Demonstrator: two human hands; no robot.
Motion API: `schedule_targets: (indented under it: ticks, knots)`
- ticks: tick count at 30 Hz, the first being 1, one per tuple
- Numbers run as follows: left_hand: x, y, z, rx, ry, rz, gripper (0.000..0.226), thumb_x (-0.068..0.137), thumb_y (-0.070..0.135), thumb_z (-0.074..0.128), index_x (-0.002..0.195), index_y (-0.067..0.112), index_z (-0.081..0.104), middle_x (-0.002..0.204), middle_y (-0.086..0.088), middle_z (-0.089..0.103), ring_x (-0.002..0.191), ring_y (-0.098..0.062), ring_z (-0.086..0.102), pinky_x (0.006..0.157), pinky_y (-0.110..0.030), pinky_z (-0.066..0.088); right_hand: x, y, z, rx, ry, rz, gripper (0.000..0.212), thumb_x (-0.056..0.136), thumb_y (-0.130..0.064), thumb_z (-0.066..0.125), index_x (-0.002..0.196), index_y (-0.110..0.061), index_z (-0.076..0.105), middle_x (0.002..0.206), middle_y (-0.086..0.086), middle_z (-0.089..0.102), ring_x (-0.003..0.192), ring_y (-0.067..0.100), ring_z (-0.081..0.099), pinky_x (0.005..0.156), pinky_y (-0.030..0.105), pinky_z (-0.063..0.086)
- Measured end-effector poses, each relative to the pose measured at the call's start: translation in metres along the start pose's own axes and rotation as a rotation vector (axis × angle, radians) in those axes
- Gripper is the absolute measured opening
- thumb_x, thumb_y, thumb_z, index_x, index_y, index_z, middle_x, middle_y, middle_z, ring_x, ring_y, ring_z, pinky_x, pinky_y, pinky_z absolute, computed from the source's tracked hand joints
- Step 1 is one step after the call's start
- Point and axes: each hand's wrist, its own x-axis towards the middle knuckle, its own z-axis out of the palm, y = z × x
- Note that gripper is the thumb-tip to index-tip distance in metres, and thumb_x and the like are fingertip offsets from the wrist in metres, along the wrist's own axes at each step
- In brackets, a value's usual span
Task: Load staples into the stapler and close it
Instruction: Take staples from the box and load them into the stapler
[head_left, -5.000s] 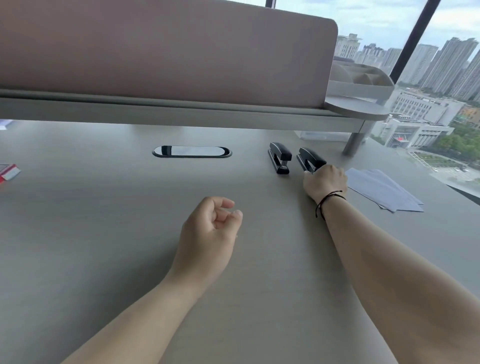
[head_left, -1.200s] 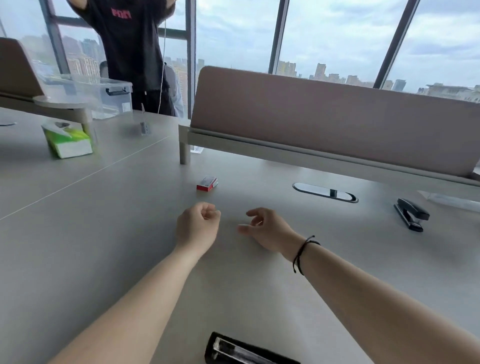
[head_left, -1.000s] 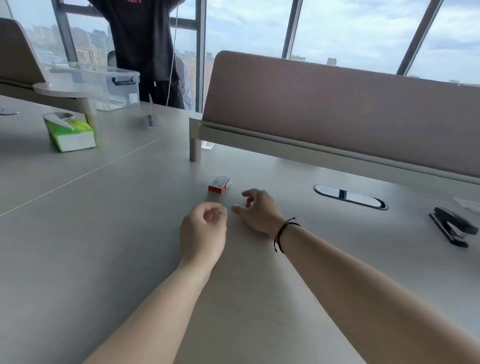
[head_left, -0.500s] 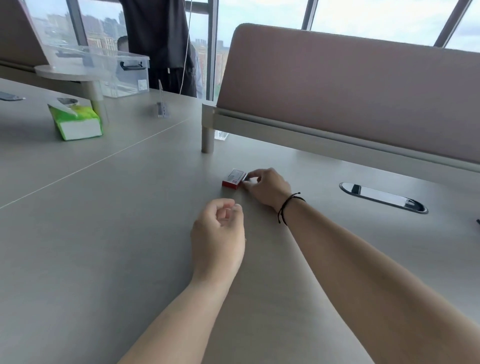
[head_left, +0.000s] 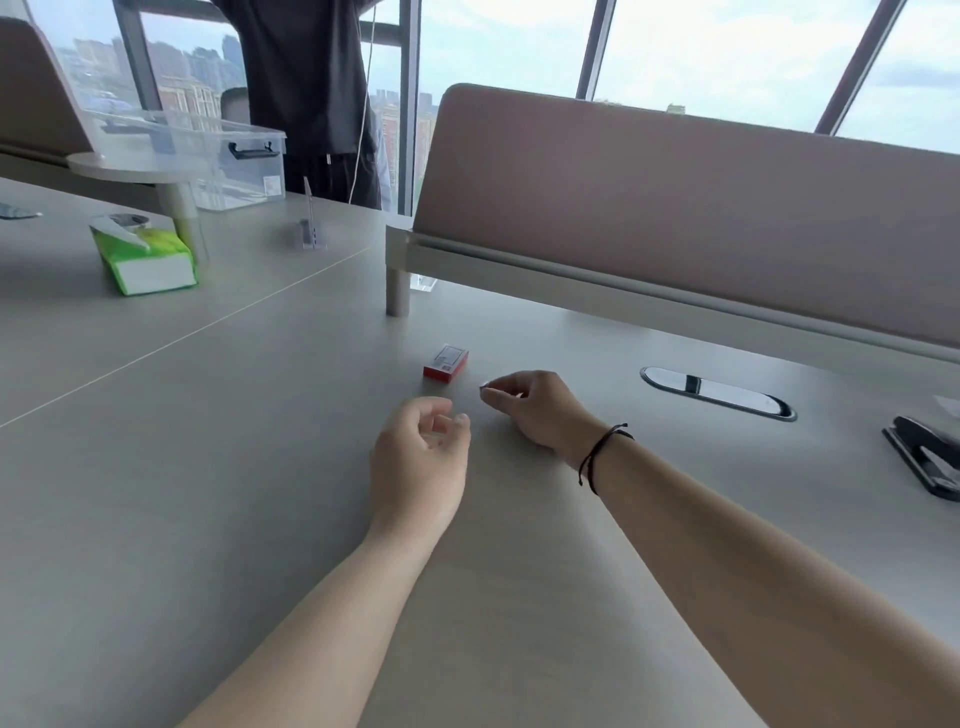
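A small red staple box (head_left: 445, 362) lies on the grey desk (head_left: 208, 467), just beyond my hands. My right hand (head_left: 537, 408), with a black cord at its wrist, rests to the right of the box and a short way from it. Its thumb and forefinger are pinched on a tiny silvery piece that looks like staples (head_left: 484, 385). My left hand (head_left: 421, 457) sits nearer to me, loosely curled, with nothing in it. A black stapler (head_left: 930, 460) lies at the far right edge, partly cut off by the frame.
A padded divider (head_left: 675, 208) on a raised rail runs along the back, with its post (head_left: 398, 291) behind the box. An oval cable port (head_left: 719, 399) is set in the desk. A green tissue pack (head_left: 148, 257), a clear bin (head_left: 208, 161) and a standing person (head_left: 306, 93) are at the far left.
Half a second ago my right fingers touched the staple box; now the hand has drawn back toward me with its fingertips pinched. The view has swung right, so the stapler shows again.
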Motion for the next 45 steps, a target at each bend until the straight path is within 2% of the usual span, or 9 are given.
schedule_targets:
  ticks: [2, 6, 10, 17, 24, 28, 33, 36, 45]
  knots:
    - [-0.006, 0.004, -0.002, 0.078, -0.051, 0.066, 0.022, 0.086, 0.026, 0.071, 0.108, 0.022, 0.068, 0.094, 0.009, 0.07, 0.073, -0.017, 0.069, 0.074, -0.038, 0.059, -0.033, -0.002, -0.012, 0.151, -0.026, 0.055, 0.025, 0.09, -0.035, 0.069, 0.107, -0.018, 0.076, 0.082, -0.009, 0.064, 0.062, 0.008, 0.049, 0.047, 0.012, 0.033]
    - [-0.031, 0.02, -0.008, 0.226, -0.136, 0.26, 0.03, 0.081, 0.018, 0.078, 0.11, 0.021, 0.067, 0.107, 0.007, 0.068, 0.072, -0.008, 0.065, 0.069, -0.025, 0.045, -0.103, -0.003, -0.042, 0.347, -0.11, 0.103, 0.028, 0.091, -0.03, 0.069, 0.111, -0.011, 0.075, 0.084, -0.006, 0.063, 0.081, 0.014, 0.05, 0.073, 0.026, 0.04]
    - [-0.074, 0.055, -0.021, 0.24, -0.327, 0.415, 0.028, 0.077, 0.025, 0.084, 0.1, 0.027, 0.07, 0.088, 0.017, 0.065, 0.07, 0.0, 0.064, 0.061, -0.01, 0.044, -0.181, -0.003, -0.076, 0.529, -0.225, 0.111, 0.034, 0.088, -0.035, 0.069, 0.11, -0.011, 0.076, 0.091, -0.004, 0.059, 0.089, 0.014, 0.049, 0.081, 0.028, 0.039]
    - [-0.151, 0.085, -0.031, 0.249, -0.541, 0.738, 0.023, 0.073, 0.02, 0.088, 0.092, 0.026, 0.077, 0.091, 0.015, 0.071, 0.076, -0.012, 0.066, 0.063, -0.03, 0.055, -0.28, 0.002, -0.107, 0.743, -0.233, 0.053, 0.028, 0.086, -0.029, 0.065, 0.102, -0.009, 0.077, 0.087, -0.001, 0.062, 0.089, 0.015, 0.051, 0.082, 0.031, 0.038]
    - [-0.203, 0.091, -0.028, 0.277, -0.607, 0.836, 0.013, 0.074, 0.019, 0.085, 0.078, 0.024, 0.074, 0.075, 0.014, 0.07, 0.069, -0.007, 0.061, 0.06, -0.028, 0.051, -0.341, 0.022, -0.115, 0.608, -0.185, 0.003, 0.034, 0.081, -0.044, 0.067, 0.097, -0.017, 0.078, 0.086, -0.004, 0.063, 0.088, 0.014, 0.05, 0.082, 0.032, 0.039]
    - [-0.218, 0.09, -0.031, 0.346, -0.686, 0.789, 0.009, 0.075, 0.026, 0.082, 0.076, 0.027, 0.073, 0.067, 0.013, 0.067, 0.069, -0.014, 0.061, 0.062, -0.023, 0.049, -0.365, 0.027, -0.115, 0.468, -0.051, 0.017, 0.032, 0.079, -0.042, 0.071, 0.096, -0.015, 0.077, 0.084, -0.008, 0.07, 0.079, 0.007, 0.058, 0.076, 0.026, 0.044]
    - [-0.229, 0.084, -0.031, 0.402, -0.803, 0.67, 0.011, 0.073, 0.027, 0.082, 0.074, 0.03, 0.072, 0.069, 0.01, 0.069, 0.074, -0.009, 0.061, 0.062, -0.015, 0.047, -0.387, 0.038, -0.109, 0.26, 0.15, -0.112, 0.018, 0.076, -0.042, 0.077, 0.09, -0.032, 0.071, 0.075, -0.009, 0.064, 0.068, 0.007, 0.053, 0.066, 0.033, 0.046]
    - [-0.235, 0.081, -0.03, 0.462, -0.856, 0.597, 0.008, 0.075, 0.028, 0.081, 0.078, 0.028, 0.073, 0.077, 0.014, 0.069, 0.077, -0.004, 0.06, 0.061, -0.01, 0.042, -0.397, 0.044, -0.106, 0.109, 0.178, -0.153, 0.01, 0.084, -0.031, 0.074, 0.092, -0.035, 0.07, 0.088, -0.008, 0.064, 0.079, 0.008, 0.056, 0.076, 0.028, 0.047]
    - [-0.237, 0.078, -0.027, 0.513, -0.906, 0.523, 0.008, 0.074, 0.027, 0.08, 0.078, 0.027, 0.073, 0.073, 0.012, 0.073, 0.063, 0.001, 0.06, 0.053, -0.01, 0.039, -0.404, 0.051, -0.095, -0.192, 0.259, -0.317, 0.018, 0.087, -0.044, 0.064, 0.097, -0.03, 0.071, 0.093, -0.016, 0.061, 0.093, 0.004, 0.057, 0.08, 0.02, 0.047]
